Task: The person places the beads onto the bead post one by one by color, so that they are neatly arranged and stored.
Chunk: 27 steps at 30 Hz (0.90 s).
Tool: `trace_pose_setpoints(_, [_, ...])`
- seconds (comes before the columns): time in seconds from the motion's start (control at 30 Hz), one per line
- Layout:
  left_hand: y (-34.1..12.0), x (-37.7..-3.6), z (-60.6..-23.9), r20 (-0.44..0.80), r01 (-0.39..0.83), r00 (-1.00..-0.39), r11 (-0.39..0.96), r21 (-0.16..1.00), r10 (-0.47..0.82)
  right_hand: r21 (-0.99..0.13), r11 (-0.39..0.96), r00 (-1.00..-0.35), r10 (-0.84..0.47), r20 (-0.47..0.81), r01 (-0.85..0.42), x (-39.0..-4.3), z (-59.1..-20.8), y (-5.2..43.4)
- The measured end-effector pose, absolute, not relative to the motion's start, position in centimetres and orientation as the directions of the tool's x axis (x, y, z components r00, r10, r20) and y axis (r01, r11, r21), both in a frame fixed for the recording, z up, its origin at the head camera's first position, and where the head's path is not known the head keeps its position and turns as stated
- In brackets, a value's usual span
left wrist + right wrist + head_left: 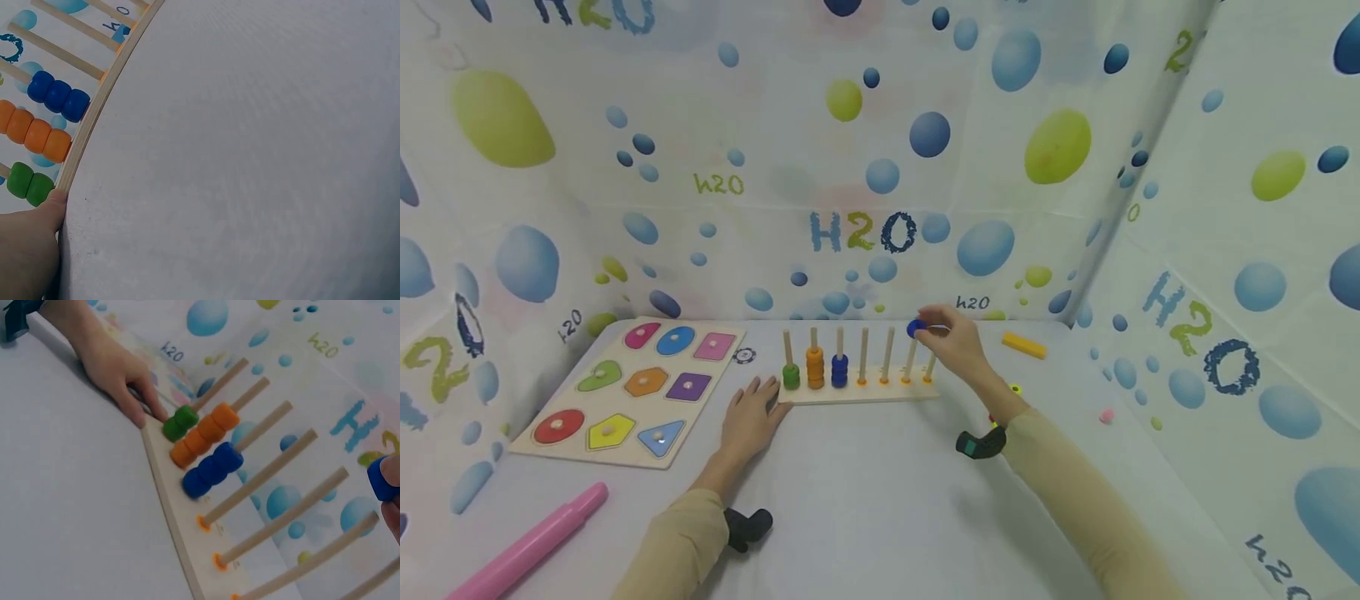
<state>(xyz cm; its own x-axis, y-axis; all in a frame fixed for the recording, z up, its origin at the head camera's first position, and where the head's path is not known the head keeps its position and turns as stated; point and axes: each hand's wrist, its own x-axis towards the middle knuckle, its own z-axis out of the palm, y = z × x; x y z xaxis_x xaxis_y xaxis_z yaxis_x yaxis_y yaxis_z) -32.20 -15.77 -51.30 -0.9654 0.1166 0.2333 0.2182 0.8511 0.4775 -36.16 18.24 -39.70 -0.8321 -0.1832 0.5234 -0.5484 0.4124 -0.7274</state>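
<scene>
My right hand (956, 342) pinches a blue bead (914, 328) between thumb and fingers, level with the top of a peg toward the right end of a wooden peg board (880, 397). The bead also shows at the edge of the right wrist view. At the board's left end lies my left hand (754, 418), fingers extended on the table and thumb touching the base's corner. Two green beads (180, 422) sit on the leftmost peg, several orange beads (205, 435) on the one beside it, and three blue beads (212, 470) on the third. The other pegs are bare.
On the left lies a shape puzzle board (625, 400) with knobbed pieces, and nearer, a thick pink marker (535, 542). A yellow block (1024, 345) is at the back right, a small pink piece (1107, 416) further right. My right forearm partly covers some yellow and red pieces (1016, 389).
</scene>
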Motion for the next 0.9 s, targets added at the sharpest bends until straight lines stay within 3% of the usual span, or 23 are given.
trace_pose_setpoints(0.47, [-15.8,-32.2,-51.3,0.247,0.224,-0.962,0.853,0.471,0.117,-0.760,0.360,-0.838,-0.308,0.450,-0.540,-38.6,-38.7,9.7])
trace_pose_setpoints(0.9, [-15.8,-32.3,-51.5,0.236,0.216,-0.965,0.855,0.472,0.113,-0.696,0.422,-0.812,-0.369,0.453,-0.581,-39.3,-39.1,7.5])
